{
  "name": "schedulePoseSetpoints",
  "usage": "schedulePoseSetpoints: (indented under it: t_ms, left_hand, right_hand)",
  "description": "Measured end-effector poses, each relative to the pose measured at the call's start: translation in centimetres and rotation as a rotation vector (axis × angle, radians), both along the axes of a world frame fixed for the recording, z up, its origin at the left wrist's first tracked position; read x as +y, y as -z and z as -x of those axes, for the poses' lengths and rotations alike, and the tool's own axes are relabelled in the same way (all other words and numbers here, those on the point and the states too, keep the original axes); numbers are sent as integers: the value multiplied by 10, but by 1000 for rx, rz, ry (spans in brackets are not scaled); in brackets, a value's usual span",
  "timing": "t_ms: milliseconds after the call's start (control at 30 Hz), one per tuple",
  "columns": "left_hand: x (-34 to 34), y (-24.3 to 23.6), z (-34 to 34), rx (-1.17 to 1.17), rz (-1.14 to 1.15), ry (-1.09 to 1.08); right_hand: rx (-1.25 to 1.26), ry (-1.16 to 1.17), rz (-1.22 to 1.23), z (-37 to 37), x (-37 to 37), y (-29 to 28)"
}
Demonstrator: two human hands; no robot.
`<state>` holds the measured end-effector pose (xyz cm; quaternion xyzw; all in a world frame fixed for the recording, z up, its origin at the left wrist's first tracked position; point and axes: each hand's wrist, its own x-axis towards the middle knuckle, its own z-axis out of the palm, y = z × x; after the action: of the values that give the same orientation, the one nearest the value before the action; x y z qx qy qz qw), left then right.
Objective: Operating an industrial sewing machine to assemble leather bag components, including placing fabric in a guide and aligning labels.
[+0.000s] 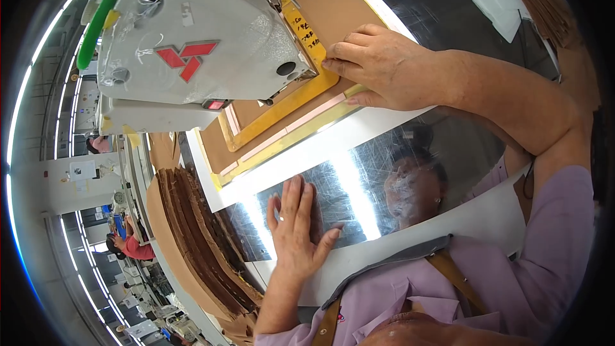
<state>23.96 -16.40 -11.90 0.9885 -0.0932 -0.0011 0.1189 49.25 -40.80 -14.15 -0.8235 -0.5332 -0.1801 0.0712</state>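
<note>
My left hand lies flat on the shiny metal plate, fingers stretched out and thumb apart, with a ring on one finger. Farther off, my right hand is bent over a corner of a yellow frame-like template with handwriting on it. Its fingertips grip the template's inner edge, and its thumb rests by the pale outer strip. Inside and around the template lies a flat brown panel, set on a white sheet. A large grey sewing machine head with a red emblem overhangs the template and hides part of it.
A stack of brown cut pieces stands left of the metal plate. More brown pieces and white scraps lie at the far right. A green-handled tool hangs beside the machine head. A person in red sits in the left background.
</note>
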Motion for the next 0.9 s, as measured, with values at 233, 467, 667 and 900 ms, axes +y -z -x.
schedulePoseSetpoints:
  t_ms: [233,467,667,900]
  left_hand:
    - [-22,19,18,-235,-130,-63]
    - [-28,24,18,-294,-91,-63]
    - [-29,24,20,-349,-83,-70]
    - [-31,24,22,-401,-77,-91]
  right_hand:
    - [84,-9,-113,-2,2,1]
    - [38,-29,-158,9,4,7]
    - [41,-9,-171,7,3,6]
    - [91,641,-91,18,-6,0]
